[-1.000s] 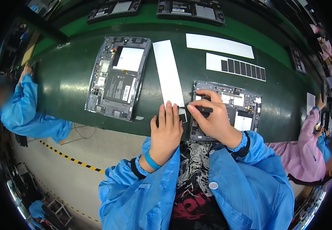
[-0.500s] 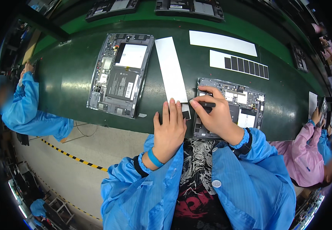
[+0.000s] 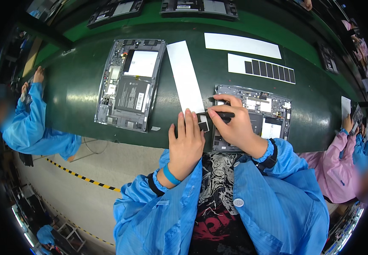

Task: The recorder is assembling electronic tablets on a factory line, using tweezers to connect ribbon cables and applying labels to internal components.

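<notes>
So both hands are working close to the front edge of the dark green bench [image 3: 78, 111], a bit right of the left device. Right hand [image 3: 240, 125] has a slim black pen-shaped tool [image 3: 227, 114] pinched between thumb and fingers, so that grip is closed on it. The tool lies nearly level across the grip, its thin end poking out to the left toward the near right corner of a long plain white strip [image 3: 185, 76]. Can't tell if the tip actually touches it.

Left hand [image 3: 187, 140] isn't pinching anything: palm down, fingers stretched out side by side, fingertips over the near end of that strip. The strip runs away from them toward the far edge, tilted a little left. Tucked just beside the index finger, between the two hands, is a small white piece with a black rectangle on it [image 3: 203, 125].

Under the right hand is an opened flat grey device with bare circuit boards [image 3: 273, 114], close to the front edge. A similar opened grey device with a black battery [image 3: 129, 87] lies left of the strip. Toward the far edge: a wide blank white strip [image 3: 242, 46], then a shorter white strip with a row of black rectangles [image 3: 236, 64] just nearer
</notes>
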Tool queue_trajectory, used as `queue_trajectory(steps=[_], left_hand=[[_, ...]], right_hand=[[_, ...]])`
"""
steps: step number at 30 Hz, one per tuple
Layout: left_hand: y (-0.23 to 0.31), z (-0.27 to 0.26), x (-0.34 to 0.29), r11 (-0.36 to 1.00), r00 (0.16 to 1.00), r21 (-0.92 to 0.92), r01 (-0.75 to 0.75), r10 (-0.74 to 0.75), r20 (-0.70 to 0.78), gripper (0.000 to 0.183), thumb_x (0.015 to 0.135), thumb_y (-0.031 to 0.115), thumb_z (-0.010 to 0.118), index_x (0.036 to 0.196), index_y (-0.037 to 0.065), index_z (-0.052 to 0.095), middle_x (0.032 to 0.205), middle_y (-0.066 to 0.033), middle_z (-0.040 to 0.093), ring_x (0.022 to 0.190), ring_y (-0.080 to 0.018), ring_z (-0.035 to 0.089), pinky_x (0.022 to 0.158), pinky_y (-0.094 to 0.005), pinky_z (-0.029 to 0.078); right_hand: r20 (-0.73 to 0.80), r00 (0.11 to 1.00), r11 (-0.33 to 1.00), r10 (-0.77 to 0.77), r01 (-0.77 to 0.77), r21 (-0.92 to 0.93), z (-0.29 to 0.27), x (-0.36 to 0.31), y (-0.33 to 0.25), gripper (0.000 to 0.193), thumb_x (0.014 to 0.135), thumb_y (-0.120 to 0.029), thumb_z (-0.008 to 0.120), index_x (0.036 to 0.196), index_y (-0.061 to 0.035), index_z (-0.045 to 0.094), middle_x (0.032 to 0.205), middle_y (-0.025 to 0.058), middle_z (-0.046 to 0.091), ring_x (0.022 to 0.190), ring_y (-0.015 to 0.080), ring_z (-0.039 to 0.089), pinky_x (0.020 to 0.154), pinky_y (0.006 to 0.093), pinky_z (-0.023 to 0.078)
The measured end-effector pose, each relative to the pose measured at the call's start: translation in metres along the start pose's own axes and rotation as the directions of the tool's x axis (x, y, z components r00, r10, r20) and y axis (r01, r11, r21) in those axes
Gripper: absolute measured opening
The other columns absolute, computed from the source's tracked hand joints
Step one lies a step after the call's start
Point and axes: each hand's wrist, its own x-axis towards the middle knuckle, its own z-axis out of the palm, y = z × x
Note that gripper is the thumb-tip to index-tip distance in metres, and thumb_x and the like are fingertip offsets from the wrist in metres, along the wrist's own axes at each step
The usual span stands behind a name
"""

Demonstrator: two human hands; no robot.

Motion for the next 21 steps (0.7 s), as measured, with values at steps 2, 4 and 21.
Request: queue_trajectory(steps=[2,4,21], left_hand=[[0.0,-0.001,0.001,1.0,1.0,0.007,0.001,-0.001,0.004,0.052,0.087,0.024,0.057,0.131,-0.002,0.051,0.138,-0.0188,0.048,0.126,-0.0309,0.048,0.094,-0.0471,0.044],[0.0,-0.002,0.0,1.0,1.0,-0.002,0.005,-0.005,-0.002,0.052,0.086,0.025,0.057,0.131,-0.002,0.051,0.138,-0.019,0.048,0.126,-0.0309,0.048,0.094,-0.0467,0.043],[-0.012,-0.026,0.022,0.973,1.0,-0.23,0.017,-0.02,-0.009,0.038,0.082,0.015,0.062,0.117,0.0,0.061,0.128,-0.0143,0.054,0.119,-0.0282,0.052,0.09,-0.0401,0.041]], right_hand=[[-0.003,1.0,1.0,0.005,-0.005,0.013,-0.001,0.001,0.0,0.012,0.08,-0.013,0.072,0.09,-0.0071,0.073,0.112,0.0129,0.061,0.102,0.033,0.055,0.088,0.0405,0.045],[0.014,1.0,0.999,-0.027,0.027,-0.029,-0.002,0.0,-0.001,0.012,0.08,-0.013,0.071,0.09,-0.0074,0.073,0.111,0.0119,0.062,0.101,0.0323,0.055,0.087,0.0401,0.045],[-0.067,0.991,0.789,0.119,-0.054,0.611,-0.063,-0.017,0.005,0.013,0.087,0.0,0.064,0.098,0.0026,0.07,0.098,0.0131,0.065,0.092,0.0169,0.06,0.083,0.029,0.048]])
